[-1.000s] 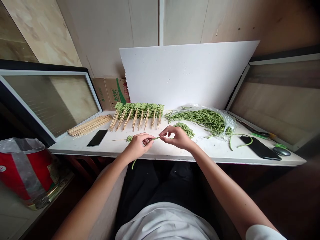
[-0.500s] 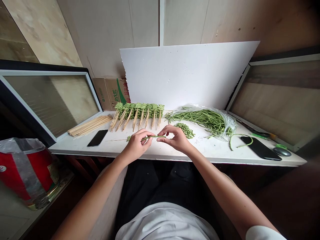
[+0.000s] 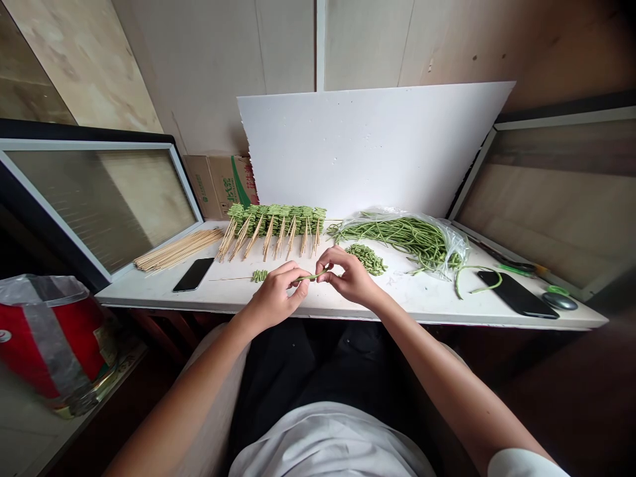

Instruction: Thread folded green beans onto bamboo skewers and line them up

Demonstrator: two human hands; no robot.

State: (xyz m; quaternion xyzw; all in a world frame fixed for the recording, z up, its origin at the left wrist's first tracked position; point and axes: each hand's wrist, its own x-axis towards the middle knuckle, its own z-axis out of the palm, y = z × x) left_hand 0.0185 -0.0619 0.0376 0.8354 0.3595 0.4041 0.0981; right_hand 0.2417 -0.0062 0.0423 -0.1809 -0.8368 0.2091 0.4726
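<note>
Between my hands, above the table's front edge, is a short length of green bean [image 3: 313,276]. My left hand [image 3: 279,295] pinches its left part, and my right hand [image 3: 348,277] grips its right end between thumb and fingers. Just beyond my left hand, a bamboo skewer with several bean pieces threaded on it [image 3: 259,275] lies on the table, partly hidden by the hand. A small heap of cut bean pieces [image 3: 366,260] sits behind my right hand.
Filled bean skewers [image 3: 278,222] are stacked at the back, left of a plastic bag of long beans [image 3: 407,240]. Bare skewers [image 3: 176,249] and a phone [image 3: 194,274] lie left. Another phone [image 3: 517,295] and a mouse [image 3: 560,301] lie right. A white board [image 3: 377,149] stands behind.
My left hand has shifted slightly, showing more of the threaded pieces behind it. My fingertips have come closer together along the bean.
</note>
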